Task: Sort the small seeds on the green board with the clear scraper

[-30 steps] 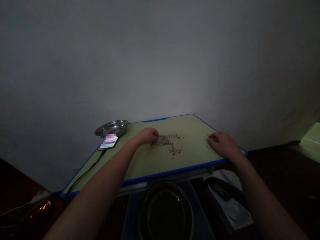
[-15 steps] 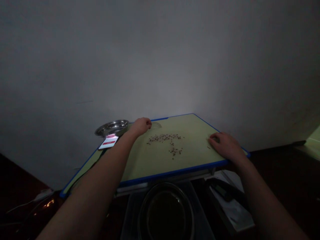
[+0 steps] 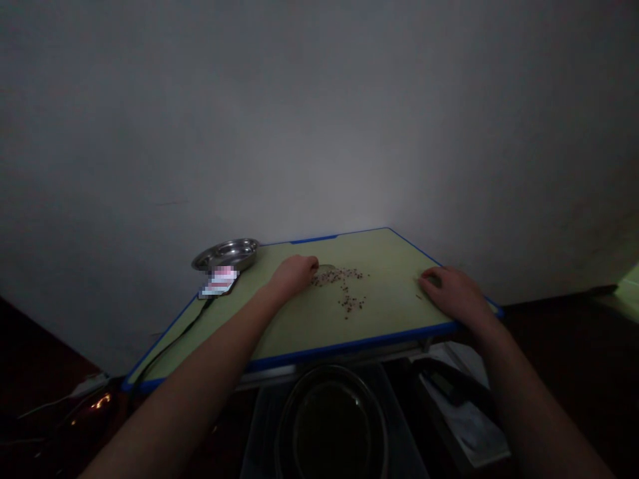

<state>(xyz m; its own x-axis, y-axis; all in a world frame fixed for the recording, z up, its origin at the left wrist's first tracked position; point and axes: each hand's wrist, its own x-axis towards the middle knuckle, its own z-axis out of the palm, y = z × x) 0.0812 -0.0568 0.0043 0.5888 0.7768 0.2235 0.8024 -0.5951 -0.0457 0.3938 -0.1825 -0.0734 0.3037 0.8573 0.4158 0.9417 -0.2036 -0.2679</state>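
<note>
Small dark seeds or grains (image 3: 344, 289) lie scattered on a pale green table top with a blue rim (image 3: 349, 344). My left hand (image 3: 294, 273) rests at the left end of the scatter, its fingers curled together and touching the grains; whatever they pinch is too small to see. My right hand (image 3: 452, 293) lies palm down near the table's right edge, fingers loosely spread on the surface and holding nothing I can see. A shallow steel plate (image 3: 227, 253) sits at the back left corner.
A phone (image 3: 218, 282) with a cable running off it lies beside the steel plate. Below the table's front edge stands a dark round bowl (image 3: 332, 419) in a box. Papers and a dark object (image 3: 449, 392) lie at lower right. A plain wall rises behind.
My left hand reached back towards the steel plate, then returned to the left end of the grains. The small heap has become a thinner scatter. My right hand stayed in place.
</note>
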